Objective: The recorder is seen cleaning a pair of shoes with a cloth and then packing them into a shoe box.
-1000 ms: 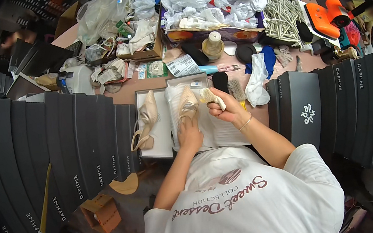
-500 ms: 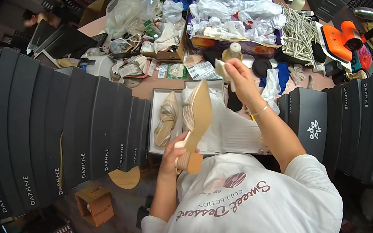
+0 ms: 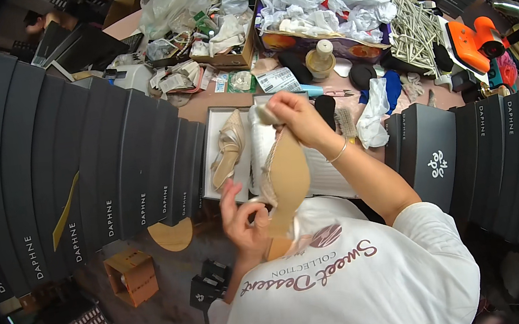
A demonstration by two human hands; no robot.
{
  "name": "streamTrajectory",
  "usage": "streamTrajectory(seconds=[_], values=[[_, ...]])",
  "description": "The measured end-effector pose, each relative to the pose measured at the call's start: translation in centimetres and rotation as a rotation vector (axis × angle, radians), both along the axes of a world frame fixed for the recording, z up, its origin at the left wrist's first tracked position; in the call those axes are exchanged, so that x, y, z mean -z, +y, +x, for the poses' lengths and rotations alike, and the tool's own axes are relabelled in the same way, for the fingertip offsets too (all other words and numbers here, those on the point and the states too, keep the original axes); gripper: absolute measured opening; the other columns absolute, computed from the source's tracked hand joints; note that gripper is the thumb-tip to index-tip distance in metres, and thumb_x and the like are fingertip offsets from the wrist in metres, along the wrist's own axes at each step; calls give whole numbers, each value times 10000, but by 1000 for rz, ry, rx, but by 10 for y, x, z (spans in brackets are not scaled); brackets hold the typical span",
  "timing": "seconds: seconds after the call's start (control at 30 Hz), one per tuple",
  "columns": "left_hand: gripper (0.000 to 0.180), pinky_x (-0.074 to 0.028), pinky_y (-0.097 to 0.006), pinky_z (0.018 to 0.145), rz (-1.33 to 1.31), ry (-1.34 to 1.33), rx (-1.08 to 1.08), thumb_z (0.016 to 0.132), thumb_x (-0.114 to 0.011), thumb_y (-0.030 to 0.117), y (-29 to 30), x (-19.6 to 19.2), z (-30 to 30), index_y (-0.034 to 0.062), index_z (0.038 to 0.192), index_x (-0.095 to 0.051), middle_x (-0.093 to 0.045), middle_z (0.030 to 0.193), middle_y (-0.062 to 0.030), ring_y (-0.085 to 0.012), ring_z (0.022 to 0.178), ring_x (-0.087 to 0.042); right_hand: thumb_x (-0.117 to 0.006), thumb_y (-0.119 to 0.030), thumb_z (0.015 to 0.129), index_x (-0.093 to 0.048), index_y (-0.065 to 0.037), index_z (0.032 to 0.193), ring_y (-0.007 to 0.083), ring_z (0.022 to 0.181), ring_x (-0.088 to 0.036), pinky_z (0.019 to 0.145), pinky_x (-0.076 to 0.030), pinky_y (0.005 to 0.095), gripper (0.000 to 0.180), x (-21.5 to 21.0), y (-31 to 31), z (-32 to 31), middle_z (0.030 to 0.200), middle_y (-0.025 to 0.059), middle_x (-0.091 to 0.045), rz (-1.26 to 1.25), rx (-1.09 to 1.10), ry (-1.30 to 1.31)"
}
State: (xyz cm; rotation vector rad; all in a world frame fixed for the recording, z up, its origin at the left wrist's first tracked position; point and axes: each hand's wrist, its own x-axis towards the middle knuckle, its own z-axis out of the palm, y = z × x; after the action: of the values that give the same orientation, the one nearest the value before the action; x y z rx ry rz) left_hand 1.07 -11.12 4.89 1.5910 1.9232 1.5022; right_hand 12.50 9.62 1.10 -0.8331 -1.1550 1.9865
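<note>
**Shoe held sole-up at frame centre**

A beige shoe [image 3: 286, 178] is held at the centre of the frame, its tan sole turned toward the camera. The toe end is gripped by the right hand [image 3: 293, 115], fingers closed around it. The heel end is pinched by the left hand [image 3: 245, 219], thumb and fingers curled against the sole. A second shoe [image 3: 230, 149] lies in an open white box [image 3: 215, 135] just left of centre. Dark boxes [image 3: 109, 168] are stacked at the left.
</note>
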Motion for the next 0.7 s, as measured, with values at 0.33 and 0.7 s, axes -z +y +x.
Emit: streamTrajectory(seconds=[0.33, 0.7], values=[[671, -448, -403, 959, -424, -1940, 687, 931, -345, 531, 60, 38, 2, 0, 1341, -376, -487, 1292, -162, -243, 1163, -509, -561, -186, 926, -547, -44, 870, 50, 615, -491, 548, -420, 215, 154, 15, -13, -16, 700, -25, -531, 193, -21, -163], [417, -482, -282, 827, -266, -1788, 130, 938, -422, 370, 26, 57, -9, 37, 1149, -559, -626, 1051, -52, -144, 915, -605, -619, -142, 810, -509, -74, 769, 267, 579, -550, 499, -450, 362, 135, -1, -87, 16, 708, 84, -522, 1173, -120, -427]])
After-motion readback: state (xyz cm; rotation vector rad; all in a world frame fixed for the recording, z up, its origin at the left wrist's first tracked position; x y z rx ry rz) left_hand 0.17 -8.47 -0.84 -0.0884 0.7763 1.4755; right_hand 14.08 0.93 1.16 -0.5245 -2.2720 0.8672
